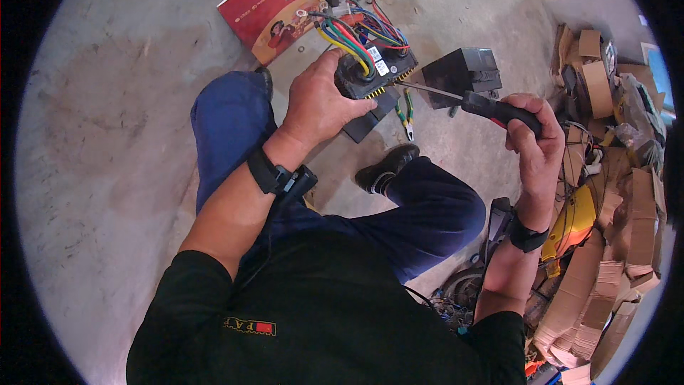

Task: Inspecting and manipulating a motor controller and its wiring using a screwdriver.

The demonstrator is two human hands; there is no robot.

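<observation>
My left hand (320,100) grips the left end of a black motor controller box (392,64), thumb along its near edge. Yellow marks run along that edge, white labels sit on top, and a bundle of coloured wires (349,39) comes out of it. In my right hand (536,135) is a screwdriver (491,105) with a black handle, its shaft pointing left. The tip meets the near edge of the controller; whether it sits in a screw I cannot make out. Beneath the controller stands a dark block (367,122), partly hidden.
Green-handled pliers (407,117) lie on the concrete floor near my shoe (388,169). A black box (462,75) stands right of the controller, a red printed bag (274,7) behind it. Flattened cardboard (581,299) and a yellow object (571,221) are heaped at the right.
</observation>
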